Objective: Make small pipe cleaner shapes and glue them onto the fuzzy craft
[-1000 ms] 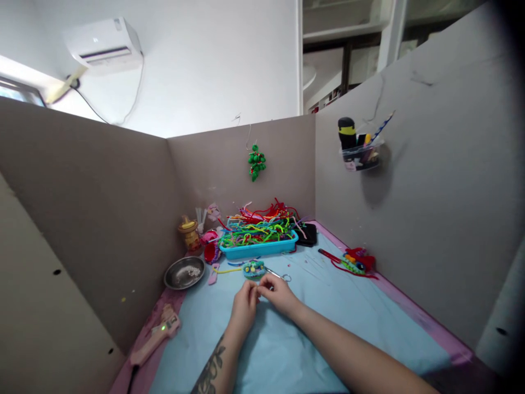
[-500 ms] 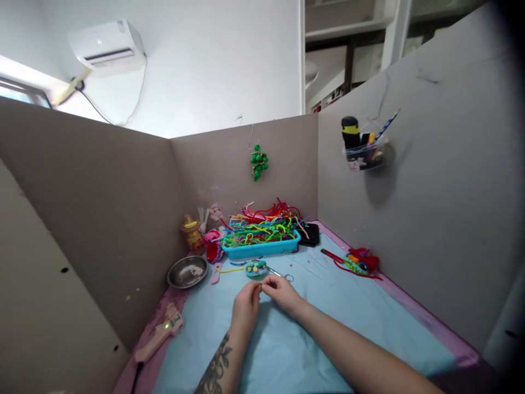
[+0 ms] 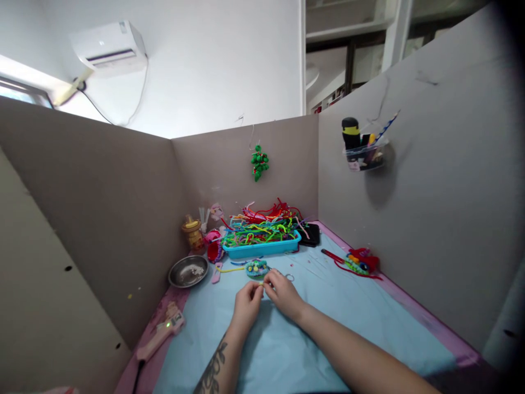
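My left hand [image 3: 247, 301] and my right hand [image 3: 283, 293] meet above the cloth, fingertips pinched together. Between them shows a tiny yellow piece [image 3: 261, 283] that looks like pipe cleaner; most of it is hidden by the fingers. Just beyond the hands lies a fuzzy teal pipe-cleaner ornament [image 3: 256, 267] with yellow dots. A yellow pipe cleaner [image 3: 229, 270] stretches to its left. My right hand partly covers a pair of scissors, whose ring handle [image 3: 290, 277] shows beside it.
A blue tray [image 3: 262, 250] heaped with coloured pipe cleaners stands at the back. On the left are a metal bowl [image 3: 180, 279] with white bits and a pink glue gun [image 3: 162, 334], its light lit. A red and green pipe-cleaner piece [image 3: 361, 261] lies right. Grey partitions [image 3: 246, 126] enclose the table.
My right hand has shifted slightly and its fingers have rolled forward, covering more of the scissors. Both hands keep their pinch, and a little more yellow shows between them.
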